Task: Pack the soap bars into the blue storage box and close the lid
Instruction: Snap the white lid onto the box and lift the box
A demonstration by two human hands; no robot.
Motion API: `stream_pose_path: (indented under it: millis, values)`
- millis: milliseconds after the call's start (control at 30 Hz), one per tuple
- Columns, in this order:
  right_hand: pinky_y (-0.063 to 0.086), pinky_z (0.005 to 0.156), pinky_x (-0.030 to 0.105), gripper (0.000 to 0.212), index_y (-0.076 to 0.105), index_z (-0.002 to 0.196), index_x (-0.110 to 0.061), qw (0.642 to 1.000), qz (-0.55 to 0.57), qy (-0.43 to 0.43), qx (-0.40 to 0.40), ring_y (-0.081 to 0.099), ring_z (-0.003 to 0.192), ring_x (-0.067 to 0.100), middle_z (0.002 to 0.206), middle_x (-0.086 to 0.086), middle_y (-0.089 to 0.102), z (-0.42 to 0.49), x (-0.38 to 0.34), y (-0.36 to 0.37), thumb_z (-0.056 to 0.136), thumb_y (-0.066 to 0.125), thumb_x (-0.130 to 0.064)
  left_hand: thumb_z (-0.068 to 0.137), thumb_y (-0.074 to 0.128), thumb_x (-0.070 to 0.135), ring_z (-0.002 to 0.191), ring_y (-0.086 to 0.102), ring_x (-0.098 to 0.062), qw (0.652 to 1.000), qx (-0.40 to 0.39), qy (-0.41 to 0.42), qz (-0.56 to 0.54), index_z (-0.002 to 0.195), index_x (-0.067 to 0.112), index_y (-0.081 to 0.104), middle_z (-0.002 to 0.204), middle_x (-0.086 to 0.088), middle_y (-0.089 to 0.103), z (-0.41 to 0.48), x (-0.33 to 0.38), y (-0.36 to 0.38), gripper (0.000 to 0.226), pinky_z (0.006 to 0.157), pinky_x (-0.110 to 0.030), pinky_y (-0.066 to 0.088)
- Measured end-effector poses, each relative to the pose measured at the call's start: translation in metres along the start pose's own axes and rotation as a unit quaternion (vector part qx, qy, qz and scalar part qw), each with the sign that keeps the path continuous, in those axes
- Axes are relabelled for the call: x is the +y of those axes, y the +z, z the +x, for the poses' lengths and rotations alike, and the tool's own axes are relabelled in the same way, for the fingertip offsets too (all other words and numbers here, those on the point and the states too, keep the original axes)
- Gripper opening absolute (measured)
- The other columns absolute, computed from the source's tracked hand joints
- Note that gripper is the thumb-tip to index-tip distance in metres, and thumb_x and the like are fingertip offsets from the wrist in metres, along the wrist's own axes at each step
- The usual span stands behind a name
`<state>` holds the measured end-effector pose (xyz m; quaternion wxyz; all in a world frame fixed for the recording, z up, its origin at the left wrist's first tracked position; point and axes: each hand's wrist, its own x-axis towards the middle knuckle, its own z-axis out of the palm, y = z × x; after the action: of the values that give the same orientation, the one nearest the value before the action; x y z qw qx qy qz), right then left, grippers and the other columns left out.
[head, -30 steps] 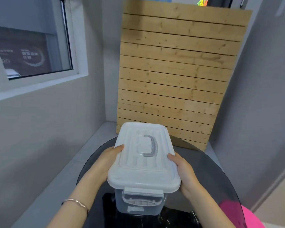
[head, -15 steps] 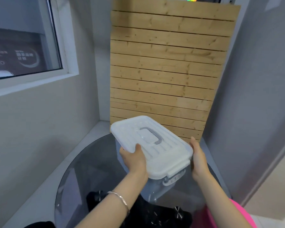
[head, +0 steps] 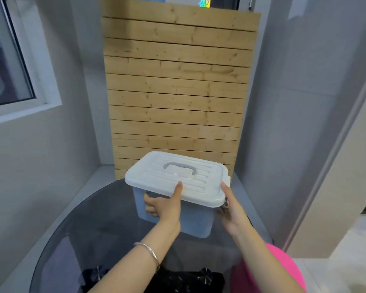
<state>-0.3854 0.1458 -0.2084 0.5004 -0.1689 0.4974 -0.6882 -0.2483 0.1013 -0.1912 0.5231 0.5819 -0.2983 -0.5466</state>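
Note:
The blue storage box [head: 195, 220] rests on the round dark glass table [head: 97, 225], turned at an angle to me. Its white ribbed lid [head: 178, 178] with a grey handle [head: 180, 167] covers it. My left hand [head: 165, 206] grips the near long side, thumb on the lid's edge and fingers against the blue wall. My right hand [head: 230, 210] holds the box's near right corner under the lid, by the latch. No soap bars are in view; the box's inside is hidden.
A slatted wooden panel [head: 175, 92] leans against the grey wall right behind the box. A window [head: 6, 60] is on the left wall. A pink rounded object [head: 283, 269] sits at the table's near right edge. Dark table fittings show through the glass.
Both hands carried the box away from me and turned it, then lowered it onto the table's far side. The left hand shifted from the lid's corner to the near long side.

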Motion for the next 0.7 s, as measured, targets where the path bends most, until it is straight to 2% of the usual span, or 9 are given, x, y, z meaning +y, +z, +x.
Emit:
stream_pose_path:
  millis: [67,133,233,300,333,400,467,567,700]
  values:
    - [0.048,0.071,0.025,0.051,0.053,0.130,-0.010,0.997,-0.007,-0.045,0.054,0.062,0.099,0.020,0.123,0.008,0.065,0.003,-0.004,0.000,0.082,0.069,-0.024,0.065,0.078,0.044,0.139,0.024,-0.030,1.000,0.025,0.008,-0.009,0.146,0.022,0.011,0.149,-0.009,0.019,0.017,0.007,-0.014,0.108,0.111,-0.047,0.028]
    - [0.047,0.069,0.022,0.048,0.052,0.131,-0.011,0.992,-0.056,-0.095,0.069,0.060,0.099,0.019,0.126,0.007,0.063,0.003,-0.009,0.004,0.085,0.065,-0.014,0.064,0.078,0.048,0.137,0.029,-0.030,0.999,0.042,0.006,-0.030,0.145,0.021,0.017,0.149,-0.009,0.025,0.035,0.019,-0.029,0.105,0.110,-0.050,0.030]
    - [0.048,0.074,0.026,0.048,0.051,0.131,-0.011,0.983,-0.125,-0.117,0.066,0.061,0.108,0.023,0.124,0.006,0.063,0.007,-0.013,0.015,0.085,0.064,-0.012,0.066,0.073,0.051,0.122,0.048,-0.028,0.998,0.003,-0.019,-0.058,0.136,0.015,0.040,0.137,-0.007,0.049,0.065,0.035,-0.047,0.086,0.103,-0.046,0.040]
    - [0.048,0.081,0.031,0.046,0.050,0.130,-0.011,0.974,-0.161,-0.133,0.086,0.060,0.111,0.025,0.125,0.007,0.062,0.012,-0.012,0.020,0.085,0.061,-0.011,0.070,0.067,0.052,0.104,0.057,-0.026,0.995,-0.059,-0.050,-0.066,0.126,0.014,0.051,0.120,-0.005,0.061,0.077,0.046,-0.057,0.070,0.090,-0.040,0.047]
    - [0.048,0.084,0.032,0.045,0.050,0.131,-0.011,0.970,-0.175,-0.141,0.097,0.060,0.111,0.025,0.125,0.007,0.062,0.014,-0.011,0.022,0.086,0.059,-0.010,0.077,0.063,0.047,0.093,0.058,-0.024,0.993,-0.084,-0.055,-0.070,0.120,0.014,0.053,0.109,-0.005,0.063,0.080,0.052,-0.060,0.056,0.079,-0.036,0.048]
    - [0.048,0.089,0.033,0.042,0.050,0.130,-0.010,0.964,-0.187,-0.152,0.110,0.059,0.111,0.025,0.126,0.007,0.061,0.016,-0.010,0.024,0.088,0.054,-0.008,0.087,0.057,0.033,0.077,0.055,-0.021,0.990,-0.115,-0.060,-0.061,0.112,0.015,0.053,0.089,-0.004,0.060,0.087,0.059,-0.065,0.032,0.064,-0.031,0.043]
    - [0.047,0.090,0.033,0.041,0.050,0.130,-0.010,0.960,-0.197,-0.158,0.118,0.059,0.109,0.024,0.125,0.007,0.061,0.016,-0.010,0.026,0.089,0.052,-0.008,0.088,0.057,0.026,0.075,0.054,-0.020,0.987,-0.140,-0.063,-0.045,0.112,0.014,0.051,0.085,-0.004,0.059,0.092,0.060,-0.066,0.028,0.071,-0.033,0.043]
    - [0.047,0.090,0.033,0.040,0.049,0.130,-0.011,0.957,-0.208,-0.163,0.122,0.058,0.104,0.022,0.124,0.006,0.061,0.016,-0.010,0.028,0.091,0.048,-0.007,0.088,0.056,0.028,0.082,0.055,-0.020,0.982,-0.178,-0.047,-0.030,0.113,0.015,0.049,0.091,-0.003,0.060,0.096,0.057,-0.069,0.029,0.083,-0.037,0.042]
    - [0.048,0.091,0.034,0.043,0.048,0.134,-0.013,0.953,-0.228,-0.160,0.116,0.057,0.107,0.023,0.126,0.004,0.059,0.018,-0.011,0.030,0.092,0.044,-0.007,0.089,0.051,0.035,0.090,0.056,-0.022,0.982,-0.188,-0.018,-0.004,0.114,0.019,0.049,0.097,-0.001,0.062,0.099,0.050,-0.074,0.029,0.087,-0.039,0.042]
